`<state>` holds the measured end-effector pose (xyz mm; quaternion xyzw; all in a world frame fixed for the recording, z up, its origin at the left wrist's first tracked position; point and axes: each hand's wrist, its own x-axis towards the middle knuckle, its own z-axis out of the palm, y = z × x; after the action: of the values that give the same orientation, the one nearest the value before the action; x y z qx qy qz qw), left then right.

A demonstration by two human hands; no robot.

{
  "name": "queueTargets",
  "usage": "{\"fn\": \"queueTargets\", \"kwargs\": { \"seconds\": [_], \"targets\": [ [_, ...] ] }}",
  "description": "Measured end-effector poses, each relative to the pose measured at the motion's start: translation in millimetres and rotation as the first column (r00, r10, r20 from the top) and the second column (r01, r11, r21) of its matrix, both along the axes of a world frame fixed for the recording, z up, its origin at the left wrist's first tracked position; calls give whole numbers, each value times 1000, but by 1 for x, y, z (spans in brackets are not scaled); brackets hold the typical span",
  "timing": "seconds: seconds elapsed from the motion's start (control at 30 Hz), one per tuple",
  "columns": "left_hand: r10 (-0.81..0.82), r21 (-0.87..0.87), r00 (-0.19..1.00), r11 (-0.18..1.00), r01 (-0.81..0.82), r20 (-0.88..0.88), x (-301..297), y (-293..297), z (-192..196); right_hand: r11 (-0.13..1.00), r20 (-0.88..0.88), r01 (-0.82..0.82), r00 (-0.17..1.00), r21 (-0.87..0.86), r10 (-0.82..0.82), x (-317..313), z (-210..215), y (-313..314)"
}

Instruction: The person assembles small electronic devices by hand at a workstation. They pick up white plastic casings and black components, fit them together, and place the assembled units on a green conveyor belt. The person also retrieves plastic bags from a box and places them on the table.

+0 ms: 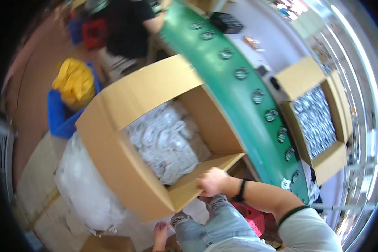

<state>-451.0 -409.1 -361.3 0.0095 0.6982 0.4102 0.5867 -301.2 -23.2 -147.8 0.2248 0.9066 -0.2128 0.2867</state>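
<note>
A large open cardboard box point(126, 168) stands tilted in front of me, partly filled with small clear plastic packets point(166, 140). My right hand point(213, 181), with a black band on its wrist, is closed over the near right edge of this box. Below the box's near corner is my left hand point(161, 232), apart from the cardboard; its fingers are too blurred to tell how they are held.
Right of the box runs a green conveyor belt point(235, 98) carrying several round black parts point(241, 74). Beyond it stands another carton point(319, 170) full of small silvery pieces. At left are a bulging clear plastic bag point(86, 185) and a blue bin point(56, 113) with yellow bags. Another person point(128, 29) is at the back.
</note>
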Motion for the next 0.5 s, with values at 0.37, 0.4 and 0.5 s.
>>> {"fn": "queueTargets", "kwargs": {
  "seconds": [0.37, 0.4, 0.5],
  "targets": [
    [-973, -45, 67, 78, 996, -219, 85, 237, 305, 914, -722, 55, 595, -402, -354, 58, 39, 6],
    [-946, -89, 91, 124, 988, -312, 102, 257, 311, 898, -798, 40, 444, -438, -408, 69, 48, 13],
    [-849, -73, 110, 171, 983, -517, 155, 335, 319, 828, -739, 314, 378, -464, -557, 210, 82, 64]
  ]
}}
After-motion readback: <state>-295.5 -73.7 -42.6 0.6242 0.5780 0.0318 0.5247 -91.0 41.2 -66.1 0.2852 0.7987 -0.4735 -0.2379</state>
